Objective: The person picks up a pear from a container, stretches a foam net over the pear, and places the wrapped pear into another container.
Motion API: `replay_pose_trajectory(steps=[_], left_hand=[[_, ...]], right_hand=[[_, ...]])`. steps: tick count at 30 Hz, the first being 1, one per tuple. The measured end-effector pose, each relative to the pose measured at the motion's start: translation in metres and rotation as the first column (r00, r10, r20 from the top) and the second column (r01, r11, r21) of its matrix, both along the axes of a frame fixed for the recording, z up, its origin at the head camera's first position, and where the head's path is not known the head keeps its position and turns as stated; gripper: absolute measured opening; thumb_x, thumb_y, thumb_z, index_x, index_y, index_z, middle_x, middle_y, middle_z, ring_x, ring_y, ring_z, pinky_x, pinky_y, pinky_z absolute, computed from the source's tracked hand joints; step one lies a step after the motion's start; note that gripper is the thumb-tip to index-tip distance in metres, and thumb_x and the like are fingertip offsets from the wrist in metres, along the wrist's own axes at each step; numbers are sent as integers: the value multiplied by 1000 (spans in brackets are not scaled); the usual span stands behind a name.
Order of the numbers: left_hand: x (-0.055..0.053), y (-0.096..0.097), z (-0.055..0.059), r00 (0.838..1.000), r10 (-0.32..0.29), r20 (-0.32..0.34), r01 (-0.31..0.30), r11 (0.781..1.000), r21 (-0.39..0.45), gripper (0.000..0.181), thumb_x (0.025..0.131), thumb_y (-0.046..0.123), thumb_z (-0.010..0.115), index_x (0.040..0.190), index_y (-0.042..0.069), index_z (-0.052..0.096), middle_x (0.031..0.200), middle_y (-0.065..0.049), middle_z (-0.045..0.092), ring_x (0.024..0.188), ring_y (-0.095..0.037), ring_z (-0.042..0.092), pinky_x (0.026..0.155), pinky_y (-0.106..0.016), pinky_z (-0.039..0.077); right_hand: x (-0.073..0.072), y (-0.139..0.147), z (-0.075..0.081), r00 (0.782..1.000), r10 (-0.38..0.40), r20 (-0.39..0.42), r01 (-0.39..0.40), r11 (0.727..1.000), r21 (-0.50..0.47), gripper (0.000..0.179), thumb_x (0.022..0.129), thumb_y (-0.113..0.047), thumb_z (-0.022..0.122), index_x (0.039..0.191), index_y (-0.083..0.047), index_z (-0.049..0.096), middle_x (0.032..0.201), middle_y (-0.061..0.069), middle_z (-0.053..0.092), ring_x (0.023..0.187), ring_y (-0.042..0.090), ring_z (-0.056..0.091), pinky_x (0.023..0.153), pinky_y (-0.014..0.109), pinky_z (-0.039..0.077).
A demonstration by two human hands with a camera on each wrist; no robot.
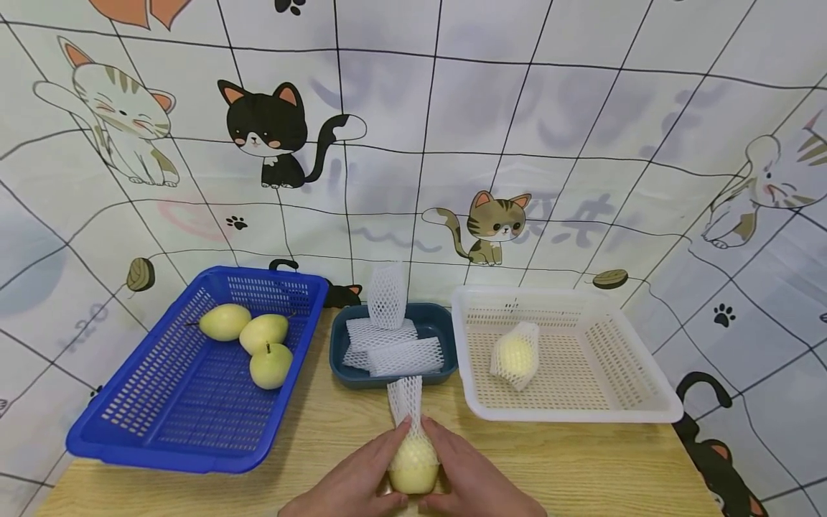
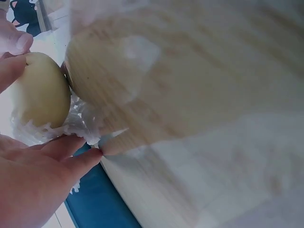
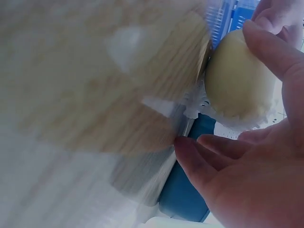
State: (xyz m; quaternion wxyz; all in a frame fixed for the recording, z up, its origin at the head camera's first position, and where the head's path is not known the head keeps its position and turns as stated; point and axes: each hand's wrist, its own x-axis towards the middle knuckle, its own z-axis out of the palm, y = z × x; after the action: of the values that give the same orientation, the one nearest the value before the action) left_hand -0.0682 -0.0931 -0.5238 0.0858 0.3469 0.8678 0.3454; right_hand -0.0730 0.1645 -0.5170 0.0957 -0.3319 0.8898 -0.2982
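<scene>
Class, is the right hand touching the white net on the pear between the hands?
Touching. The head view shows the right hand with its fingers against the side of the white net over the pear.

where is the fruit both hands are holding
In the head view, the fruit is at bottom centre between the left hand and right hand, on the near side of the teal tray, partly inside a white net sleeve.

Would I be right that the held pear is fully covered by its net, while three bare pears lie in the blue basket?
Not quite: the head view shows the held pear only partly covered by its net, its lower part bare. Three bare pears do lie in the blue basket.
</scene>
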Motion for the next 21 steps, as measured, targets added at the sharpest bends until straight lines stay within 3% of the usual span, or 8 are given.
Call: replay_pose_trajectory(steps=[5, 10, 17, 21], left_hand=[[-1, 0, 0, 1000, -8, 11, 8, 1000, -1, 97, 94, 36, 77, 166, 9, 17, 157, -12, 44, 139, -19, 47, 109, -37, 47], [0, 1, 1, 1000, 3, 14, -3, 1000, -12, 103, 89, 33, 83, 166, 10, 18, 157, -11, 44, 139, -19, 47, 110, -38, 46], [0, 0, 0, 995, 30, 96, -35, 998, 52, 101, 91, 27, 83, 167, 17, 17, 156, -11, 44, 128, -11, 51, 98, -29, 51], [2, 2, -2, 995, 49, 88, -61, 990, 130, 98, 94, 24, 79, 167, 21, 15, 157, -12, 41, 130, -17, 52, 97, -30, 53]], right_hand=[[-3, -2, -1, 997, 3, 76, 3, 998, -71, 115, 83, -43, 87, 167, -19, 13, 163, 2, 38, 137, 12, 48, 110, 35, 45], [-3, -1, -2, 995, 29, 91, -20, 995, -97, 106, 85, -36, 86, 166, -20, 19, 156, 0, 48, 125, 5, 54, 103, 30, 50], [-1, 1, 3, 998, 23, 62, -16, 993, -115, 99, 89, -30, 84, 166, -18, 23, 154, 3, 51, 129, 10, 55, 103, 32, 51], [0, 0, 8, 1000, -5, 1, 6, 993, -120, 93, 92, -33, 80, 165, -11, 26, 156, 11, 49, 134, 20, 55, 105, 37, 50]])
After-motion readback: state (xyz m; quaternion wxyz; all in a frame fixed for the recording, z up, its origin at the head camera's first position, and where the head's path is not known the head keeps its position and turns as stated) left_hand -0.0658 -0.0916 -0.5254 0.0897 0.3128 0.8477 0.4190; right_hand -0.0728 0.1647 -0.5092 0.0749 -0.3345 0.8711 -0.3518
